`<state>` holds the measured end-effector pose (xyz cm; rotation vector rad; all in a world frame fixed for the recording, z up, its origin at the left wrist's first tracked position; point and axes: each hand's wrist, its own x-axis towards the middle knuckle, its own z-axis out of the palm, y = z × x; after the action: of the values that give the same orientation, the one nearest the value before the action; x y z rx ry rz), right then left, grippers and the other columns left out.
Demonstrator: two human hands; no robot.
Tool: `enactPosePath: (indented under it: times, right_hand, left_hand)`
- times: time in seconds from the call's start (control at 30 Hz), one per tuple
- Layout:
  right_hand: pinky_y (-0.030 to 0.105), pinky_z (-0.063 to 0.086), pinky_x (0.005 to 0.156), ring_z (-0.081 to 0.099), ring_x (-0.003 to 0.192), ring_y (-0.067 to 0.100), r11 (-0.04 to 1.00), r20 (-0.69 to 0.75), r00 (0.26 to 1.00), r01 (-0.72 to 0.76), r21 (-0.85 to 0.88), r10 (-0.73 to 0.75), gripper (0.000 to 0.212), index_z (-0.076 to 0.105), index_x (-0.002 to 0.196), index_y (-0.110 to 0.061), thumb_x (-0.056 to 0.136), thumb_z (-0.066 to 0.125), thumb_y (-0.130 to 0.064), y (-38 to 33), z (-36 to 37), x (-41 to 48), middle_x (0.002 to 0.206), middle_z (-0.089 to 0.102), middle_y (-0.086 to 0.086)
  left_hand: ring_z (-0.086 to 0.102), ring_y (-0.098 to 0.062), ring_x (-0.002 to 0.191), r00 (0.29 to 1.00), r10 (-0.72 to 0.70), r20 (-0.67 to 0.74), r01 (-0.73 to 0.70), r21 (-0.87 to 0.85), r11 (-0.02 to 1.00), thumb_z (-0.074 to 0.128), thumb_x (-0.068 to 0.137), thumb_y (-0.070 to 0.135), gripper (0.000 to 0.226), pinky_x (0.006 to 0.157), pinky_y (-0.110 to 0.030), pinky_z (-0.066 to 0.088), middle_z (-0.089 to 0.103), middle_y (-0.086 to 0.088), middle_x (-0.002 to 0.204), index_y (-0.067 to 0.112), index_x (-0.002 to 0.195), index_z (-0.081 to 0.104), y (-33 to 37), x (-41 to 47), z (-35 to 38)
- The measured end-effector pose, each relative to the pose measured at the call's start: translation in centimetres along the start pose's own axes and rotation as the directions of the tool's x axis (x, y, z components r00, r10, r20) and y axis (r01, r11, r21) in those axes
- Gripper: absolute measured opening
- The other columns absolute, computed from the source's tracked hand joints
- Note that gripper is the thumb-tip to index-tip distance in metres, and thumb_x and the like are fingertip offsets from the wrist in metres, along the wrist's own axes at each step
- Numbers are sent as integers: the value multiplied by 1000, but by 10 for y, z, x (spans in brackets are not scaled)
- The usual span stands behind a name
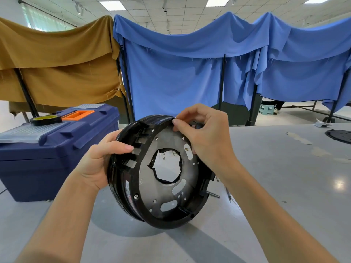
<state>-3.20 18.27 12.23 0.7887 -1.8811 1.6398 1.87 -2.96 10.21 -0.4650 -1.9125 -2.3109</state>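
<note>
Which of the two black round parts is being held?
The large ring in the centre, held by the left hand and right hand; the other disc lies flat and untouched at far right.

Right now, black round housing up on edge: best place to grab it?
Probably the thick outer rim, from the two sides: the black housing stands tilted on edge, and its middle is an open hole. The left hand grips the left rim; the right hand pinches the top rim.

Blue drapes (190,73), ceiling panel lights (112,5)
</note>
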Motion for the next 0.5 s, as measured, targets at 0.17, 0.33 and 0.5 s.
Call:
enactPosePath:
  times: [0.17,0.33,0.5]
  right_hand:
    - [8,32,40,46,32,4,997,32,997,-71,-22,72,17,68,77,-15,74,85,-18,-2,-12,11,70,70,3]
    - [19,40,51,48,44,3,985,42,996,-72,-158,79,22,72,83,-23,69,87,-31,-3,-20,17,75,67,-8]
    - [20,44,73,47,53,-1,958,78,996,-23,-287,47,28,73,100,-30,74,84,-32,-8,-23,16,98,67,-13]
  left_hand:
    - [72,-16,69,1000,6,-27,-5,29,1000,64,48,12,38,56,-30,58,73,-1,77,27,80,78,-1,0,-2]
    - [73,-12,73,993,67,96,-73,64,995,61,56,18,37,59,-27,58,75,5,81,32,86,78,4,-2,4]
    - [73,-22,86,974,61,216,-82,88,993,65,50,8,57,67,-32,59,74,-4,97,26,104,74,18,0,0]
